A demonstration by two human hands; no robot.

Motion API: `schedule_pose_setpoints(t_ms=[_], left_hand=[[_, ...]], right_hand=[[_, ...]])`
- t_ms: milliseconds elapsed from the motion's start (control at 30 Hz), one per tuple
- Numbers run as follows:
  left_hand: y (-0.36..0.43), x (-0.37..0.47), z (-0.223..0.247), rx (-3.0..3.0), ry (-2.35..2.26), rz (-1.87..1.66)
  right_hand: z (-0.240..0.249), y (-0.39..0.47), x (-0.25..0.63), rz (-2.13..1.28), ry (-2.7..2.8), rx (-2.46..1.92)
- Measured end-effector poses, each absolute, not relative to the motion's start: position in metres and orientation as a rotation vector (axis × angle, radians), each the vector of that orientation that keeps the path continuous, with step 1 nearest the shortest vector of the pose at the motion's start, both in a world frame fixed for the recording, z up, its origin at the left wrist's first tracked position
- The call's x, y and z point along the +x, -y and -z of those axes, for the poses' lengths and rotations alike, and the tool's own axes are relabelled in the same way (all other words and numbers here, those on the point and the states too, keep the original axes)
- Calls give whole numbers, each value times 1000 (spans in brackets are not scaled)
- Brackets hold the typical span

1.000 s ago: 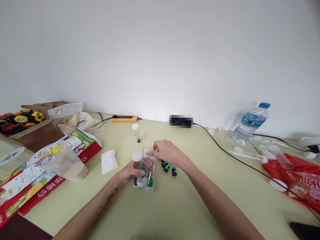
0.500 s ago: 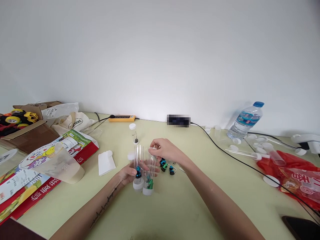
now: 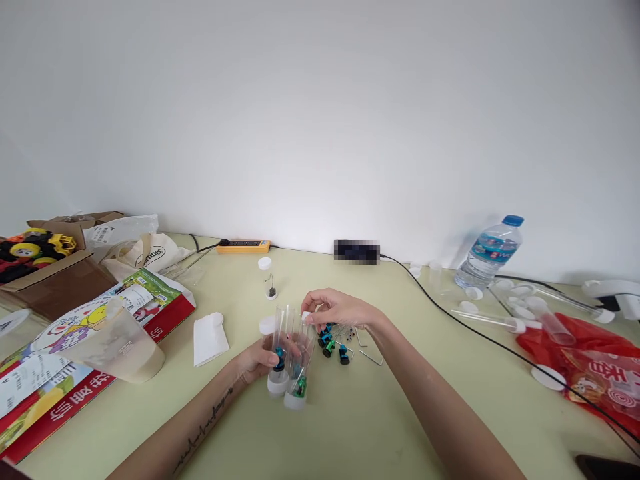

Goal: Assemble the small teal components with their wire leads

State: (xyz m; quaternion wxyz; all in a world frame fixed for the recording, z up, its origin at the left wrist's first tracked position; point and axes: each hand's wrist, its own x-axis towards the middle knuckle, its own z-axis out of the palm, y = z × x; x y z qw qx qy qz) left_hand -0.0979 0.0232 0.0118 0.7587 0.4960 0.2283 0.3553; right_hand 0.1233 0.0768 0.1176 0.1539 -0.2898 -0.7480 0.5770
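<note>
My left hand (image 3: 260, 358) is closed around clear plastic tubes. One clear tube (image 3: 281, 333) has a blue and black piece (image 3: 279, 359) inside. To its right, a second tube (image 3: 308, 350) contains a green piece (image 3: 300, 385); both tubes have white caps at their lower ends. At the upper end of the second tube, my right hand (image 3: 337, 311) pinches a small white cap (image 3: 307, 317). Behind my left hand, another white cap (image 3: 267, 325) shows. Several blue, green and black pieces (image 3: 329, 347) lie beyond the tubes, beside a bent metal key (image 3: 373, 358).
A small capped tube (image 3: 268, 279) stands behind. Left are a tissue (image 3: 210, 339), a plastic cup (image 3: 133, 350), a cardboard box (image 3: 60, 287) and a power strip (image 3: 244, 247). Right are a water bottle (image 3: 493, 252), loose tubes and caps, a red bag (image 3: 595, 363) and a black cable (image 3: 453, 319).
The whole scene sits slightly lower in the picture. My right hand stays at the second tube's upper end, where the white cap now shows more clearly. Both tubes remain in my left hand.
</note>
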Motion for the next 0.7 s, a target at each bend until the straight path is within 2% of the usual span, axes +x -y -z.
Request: schedule_pose_setpoints(t_ms=[133,233,433,700], left_hand=[[-30,-112,-40,1410,-719,-866],[-32,-117,-53,1534,-1016,-1109],[-37,-108,-38,1453,-1209,-1353],[-41,-119,-25,1454,-1422,-1377]], right_hand=[[-124,-78,131,-1466,2042,-943],[-135,-74,137,-1256,2071,-1008],[-142,-53,129,-767,2237,-1138],[-133,-41,113,-803,2327,-1077]])
